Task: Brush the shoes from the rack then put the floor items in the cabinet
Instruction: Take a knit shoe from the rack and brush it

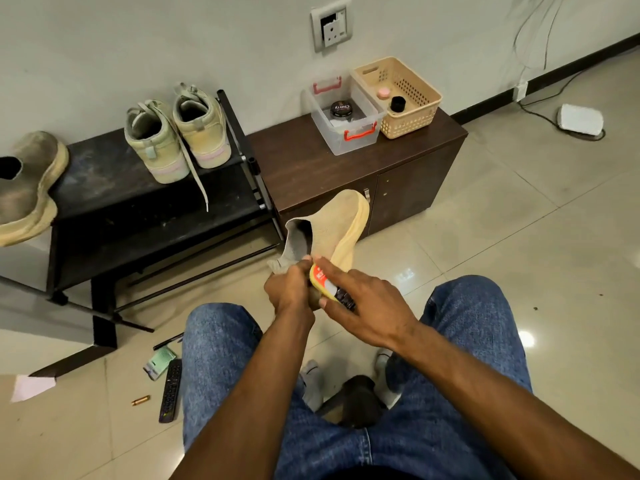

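We record one tan knit slip-on shoe with a yellow sole (332,230), held in the air above the tiled floor (519,237), toe pointing up toward the dark brown wooden cabinet (346,168). The left hand (289,289) grips its grey heel collar, fingers curled round the fabric. The right hand (360,299) holds a yellow-backed shoe brush with a red and white label (327,284) against the heel of the shoe, thumb pinching one side, the other fingers laid nearly straight over its back. On the black metal shoe rack (138,202): a pair of pale green high-top sneakers (176,133), heels toward us, one lace hanging over the edge; and one worn grey-brown shoe (27,181) at the left end. On the cabinet's top surface: a clear plastic box with red handles (343,116) containing a round black polish tin (341,109), and just beside it a beige perforated plastic basket (398,95). On the floor by the left knee: a black remote control (170,391), a green comb (160,363), a small copper-coloured battery (141,400).
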